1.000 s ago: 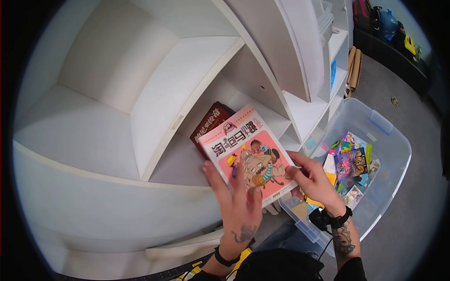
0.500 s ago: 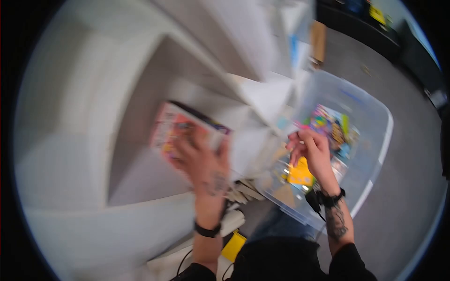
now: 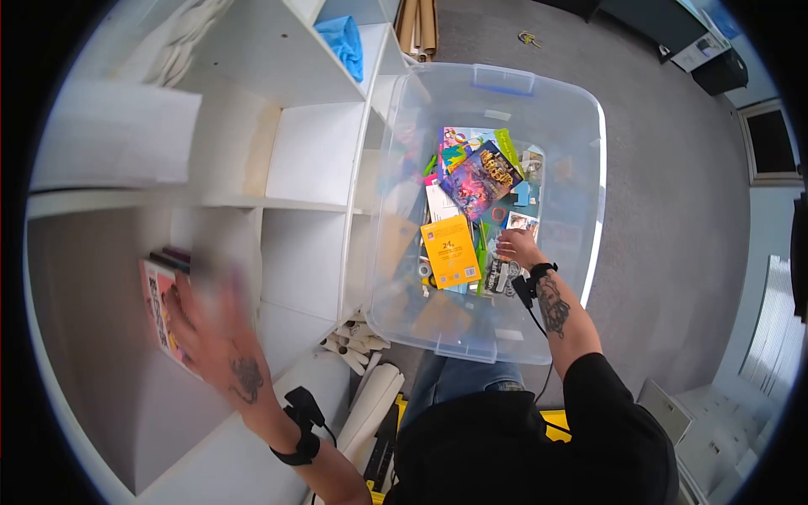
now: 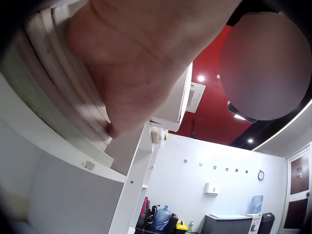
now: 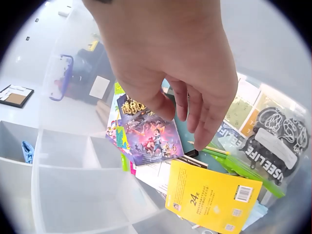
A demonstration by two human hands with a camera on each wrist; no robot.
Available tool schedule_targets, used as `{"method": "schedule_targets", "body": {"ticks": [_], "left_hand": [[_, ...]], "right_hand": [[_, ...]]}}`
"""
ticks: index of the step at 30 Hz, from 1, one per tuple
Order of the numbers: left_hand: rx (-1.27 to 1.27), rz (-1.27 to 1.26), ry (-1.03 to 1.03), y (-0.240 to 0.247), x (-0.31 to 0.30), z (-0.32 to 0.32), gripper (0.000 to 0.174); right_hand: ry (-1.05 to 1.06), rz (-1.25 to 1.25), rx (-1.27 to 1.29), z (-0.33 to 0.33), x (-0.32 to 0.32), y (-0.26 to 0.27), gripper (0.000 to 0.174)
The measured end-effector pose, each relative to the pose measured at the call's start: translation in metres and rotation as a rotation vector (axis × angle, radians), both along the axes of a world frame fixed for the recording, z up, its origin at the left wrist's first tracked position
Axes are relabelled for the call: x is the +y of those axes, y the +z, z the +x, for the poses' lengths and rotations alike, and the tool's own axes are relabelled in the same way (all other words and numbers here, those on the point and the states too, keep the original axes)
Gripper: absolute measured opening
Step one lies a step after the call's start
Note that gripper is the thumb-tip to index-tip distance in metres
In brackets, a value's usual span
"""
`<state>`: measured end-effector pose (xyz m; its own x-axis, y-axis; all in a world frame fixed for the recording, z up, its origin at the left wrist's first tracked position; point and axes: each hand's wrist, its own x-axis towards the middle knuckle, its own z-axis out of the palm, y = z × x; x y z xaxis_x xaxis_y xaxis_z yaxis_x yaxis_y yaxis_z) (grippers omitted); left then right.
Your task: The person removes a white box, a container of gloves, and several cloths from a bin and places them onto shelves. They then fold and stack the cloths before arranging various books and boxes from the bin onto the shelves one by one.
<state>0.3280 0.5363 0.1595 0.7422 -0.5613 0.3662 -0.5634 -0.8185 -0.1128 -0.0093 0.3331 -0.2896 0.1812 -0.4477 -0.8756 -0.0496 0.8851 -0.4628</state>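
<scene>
Inside a white shelf compartment stands a pink-covered book (image 3: pixel 156 295), with darker books (image 3: pixel 172 256) behind it. My left hand (image 3: pixel 229 353) lies against the pink cover with its fingers extended; part of this hand is blurred. In the left wrist view the palm is beside the page edges of several stacked books (image 4: pixel 58 73). My right hand (image 3: pixel 520 247) hangs over a clear plastic bin (image 3: pixel 581 210), fingers loosely bent and holding nothing. Below it are a purple illustrated book (image 5: pixel 151 139), a yellow book (image 5: pixel 209 195) and a bag marked SEELIFE (image 5: pixel 273 146).
White shelving (image 3: pixel 316 160) runs along the left, and a blue cloth or bag (image 3: pixel 343 46) sits in an upper compartment. Rolled white material (image 3: pixel 370 412) lies below the shelf. Brown rolls (image 3: pixel 418 29) stand behind the bin on the grey floor (image 3: pixel 665 194).
The pink book has gone from both hands into the shelf compartment, with my left hand staying on it. My right hand has let go and moved over the bin. The head view has turned right.
</scene>
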Motion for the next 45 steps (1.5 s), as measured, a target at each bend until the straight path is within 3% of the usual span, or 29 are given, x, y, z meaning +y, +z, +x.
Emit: {"method": "schedule_targets", "body": {"ticks": [5, 8, 9, 11, 15, 19, 23, 27, 29, 33, 35, 36, 37, 40, 42, 45], "left_hand": [[-0.002, 0.005, -0.009, -0.004, -0.004, 0.001, 0.052], [-0.022, 0.011, -0.05, -0.003, -0.006, 0.002, 0.052], [-0.011, -0.004, -0.013, -0.003, -0.013, -0.003, 0.052], [-0.015, -0.003, -0.046, -0.004, -0.012, -0.003, 0.05], [-0.013, -0.034, -0.048, -0.006, -0.013, -0.003, 0.05], [-0.009, -0.018, -0.009, -0.004, -0.012, -0.004, 0.048], [-0.041, 0.063, 0.043, -0.003, -0.007, -0.002, 0.046], [0.065, 0.006, 0.068, 0.004, -0.007, -0.006, 0.049], [0.097, -0.03, 0.042, 0.006, 0.0, -0.004, 0.051], [0.055, -0.098, -0.014, -0.006, 0.02, 0.006, 0.056], [0.113, -0.194, -0.094, 0.009, 0.022, 0.002, 0.051], [0.2, -0.368, -0.153, 0.027, 0.018, -0.008, 0.047], [0.255, -0.566, -0.198, 0.041, 0.015, -0.027, 0.039], [0.149, -0.667, -0.395, 0.068, 0.04, -0.054, 0.031], [0.118, -0.701, -0.47, 0.082, 0.052, -0.071, 0.027], [0.193, -0.647, -0.562, 0.092, 0.061, -0.073, 0.025]], "right_hand": [[-0.118, -0.057, -0.078, 0.041, -0.033, -0.043, 0.028], [-0.04, -0.146, -0.08, 0.056, -0.041, -0.077, 0.03], [-0.123, -0.114, -0.068, 0.061, -0.041, -0.081, 0.023], [-0.095, -0.101, -0.12, 0.061, -0.04, -0.098, 0.027], [-0.055, -0.073, -0.078, 0.057, -0.042, -0.091, 0.025], [-0.123, -0.385, -0.107, 0.062, -0.032, -0.072, 0.016], [0.022, -0.714, 0.191, 0.057, -0.037, -0.047, 0.019], [-0.11, -0.74, -0.085, 0.045, -0.023, 0.039, 0.015], [-0.162, -0.614, -0.246, 0.036, -0.007, 0.118, 0.018], [0.232, -0.877, -0.275, 0.003, 0.022, 0.221, 0.008], [0.253, -0.833, -0.406, 0.003, 0.031, 0.27, 0.008], [0.269, -0.843, -0.448, 0.006, 0.032, 0.293, 0.01], [0.269, -0.85, -0.527, 0.014, 0.033, 0.313, 0.011], [0.349, -0.813, -0.773, 0.053, 0.049, 0.375, 0.01], [0.429, -0.921, -0.912, 0.092, 0.058, 0.407, 0.009], [0.6, -0.882, -1.072, 0.151, 0.062, 0.428, 0.007]]}}
